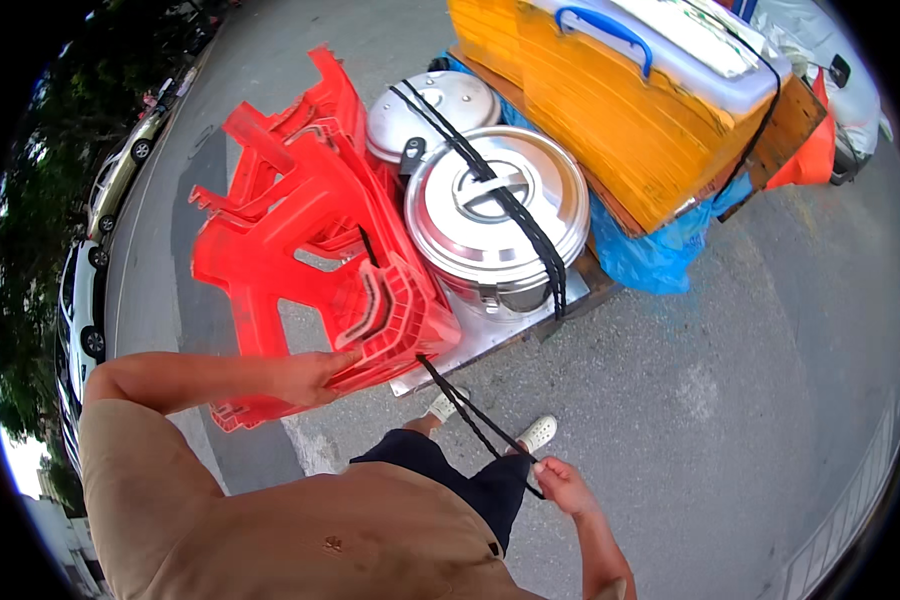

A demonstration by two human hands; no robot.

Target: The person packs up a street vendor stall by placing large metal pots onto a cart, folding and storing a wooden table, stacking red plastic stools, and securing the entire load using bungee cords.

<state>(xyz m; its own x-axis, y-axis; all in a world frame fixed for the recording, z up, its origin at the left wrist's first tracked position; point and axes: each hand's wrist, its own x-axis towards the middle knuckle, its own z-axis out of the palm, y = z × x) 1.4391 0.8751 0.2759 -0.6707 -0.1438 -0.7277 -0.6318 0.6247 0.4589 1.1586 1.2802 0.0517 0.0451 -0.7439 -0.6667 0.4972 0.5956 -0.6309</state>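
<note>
My left hand (311, 379) grips the near side of a bundle of red plastic stools (270, 259), its fingertips partly hidden among their edges. From beneath the stools a doubled black cord (471, 409) runs tautly toward me. My right hand (566, 484) pinches that cord in front of my thigh, and a short tail hangs past the fingers. Beside the stools stands a large lidded metal pot (562, 176), with more black cord stretched across its lid. Behind it is a smaller lidded pot (390, 124) with a black handle. Both pots sit on a metal-topped platform (487, 337).
A yellow box (570, 97) with a blue-handled plastic container (690, 75) on top is tied down with cord. Blue plastic sheeting (649, 255) hangs below it. An orange cone-like object (802, 161) is at the right. Parked cars (79, 315) line the road's left side.
</note>
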